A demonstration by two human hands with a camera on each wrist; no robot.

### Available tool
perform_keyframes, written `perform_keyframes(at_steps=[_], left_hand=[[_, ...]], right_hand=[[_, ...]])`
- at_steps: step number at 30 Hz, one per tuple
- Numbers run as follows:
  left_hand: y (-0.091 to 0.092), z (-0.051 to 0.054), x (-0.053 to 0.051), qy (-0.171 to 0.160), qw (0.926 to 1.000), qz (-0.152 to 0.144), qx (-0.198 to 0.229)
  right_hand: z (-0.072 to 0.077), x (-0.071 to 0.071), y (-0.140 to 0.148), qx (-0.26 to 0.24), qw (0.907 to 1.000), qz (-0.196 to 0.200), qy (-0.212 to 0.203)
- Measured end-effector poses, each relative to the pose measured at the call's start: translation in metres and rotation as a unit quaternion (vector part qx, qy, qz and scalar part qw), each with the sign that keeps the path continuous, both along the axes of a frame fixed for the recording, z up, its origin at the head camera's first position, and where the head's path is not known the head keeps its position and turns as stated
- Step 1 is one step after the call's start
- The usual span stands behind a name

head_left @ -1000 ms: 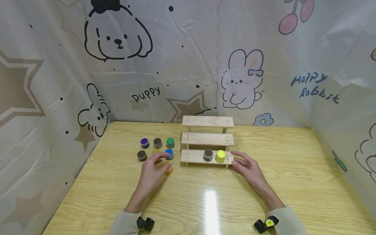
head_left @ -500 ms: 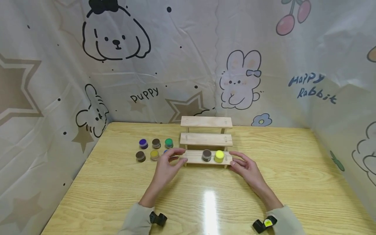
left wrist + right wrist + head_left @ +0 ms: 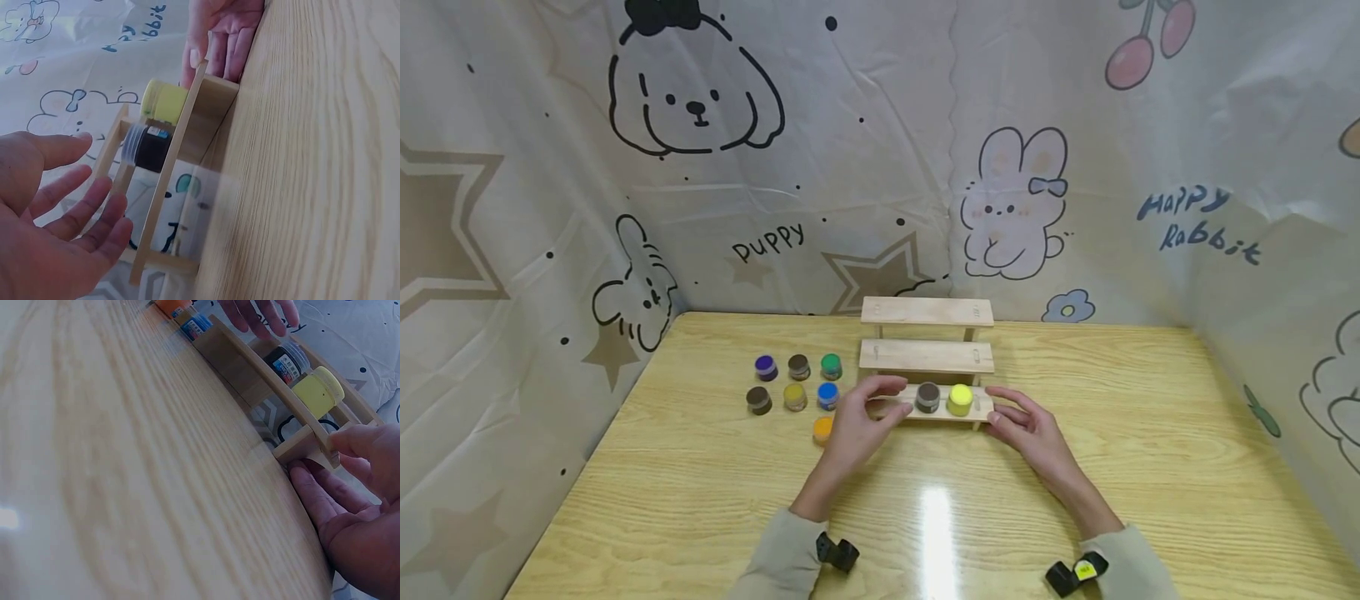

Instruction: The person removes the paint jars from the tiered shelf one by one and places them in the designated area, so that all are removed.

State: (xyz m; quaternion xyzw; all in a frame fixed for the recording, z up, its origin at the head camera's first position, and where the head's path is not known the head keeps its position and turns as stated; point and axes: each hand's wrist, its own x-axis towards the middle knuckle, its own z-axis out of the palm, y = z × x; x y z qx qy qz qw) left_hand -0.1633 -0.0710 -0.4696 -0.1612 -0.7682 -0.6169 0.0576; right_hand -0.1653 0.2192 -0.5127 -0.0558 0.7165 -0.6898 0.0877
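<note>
A three-step wooden display rack (image 3: 927,357) stands on the table. On its lowest step sit a dark-lidded paint jar (image 3: 928,397) and, to the right, a yellow paint jar (image 3: 959,400). My left hand (image 3: 859,423) hovers at the left part of that step, thumb and fingers spread, just left of the dark jar. In the left wrist view a gap shows between these fingers and the dark jar (image 3: 150,148). My right hand (image 3: 1032,429) grips the right end of the lowest step. The right wrist view has its thumb (image 3: 357,441) against the board end and fingers by the leg.
Left of the rack stand several paint jars: purple (image 3: 766,367), brown (image 3: 799,367), green (image 3: 831,366), dark brown (image 3: 759,400), mustard (image 3: 795,397), blue (image 3: 827,396) and orange (image 3: 823,430). A printed curtain (image 3: 820,192) hangs behind the table (image 3: 700,500).
My left hand has moved right, from the orange jar to the rack's lowest step beside the dark jar. The orange and blue jars show again. My right hand keeps its grip.
</note>
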Motion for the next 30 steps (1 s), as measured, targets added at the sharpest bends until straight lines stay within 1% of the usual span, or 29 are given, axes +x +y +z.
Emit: perform_keyframes(at_steps=[4,10,18,21,25,30], left_hand=[[0.009,0.001,-0.001,-0.009,0.9998,0.007,-0.019],[0.021,0.000,-0.006,-0.004,0.9988,0.027,-0.040],[0.035,-0.007,-0.008,0.001,0.9928,0.068,-0.098],[0.038,-0.007,-0.008,-0.010,0.9902,0.083,-0.112],[0.041,-0.008,-0.008,-0.026,0.9881,0.094,-0.119],[0.039,-0.011,-0.008,-0.022,0.9894,0.091,-0.111]], right_hand=[[0.000,0.000,-0.001,-0.001,1.0000,0.002,0.000],[0.001,0.001,0.000,0.000,1.0000,-0.001,0.003],[0.000,0.000,0.000,-0.003,1.0000,0.003,0.007],[0.000,0.000,0.000,-0.004,0.9999,0.003,0.009],[0.000,0.000,0.000,-0.002,0.9999,0.001,0.010],[-0.002,0.000,-0.001,0.001,0.9999,0.002,0.012]])
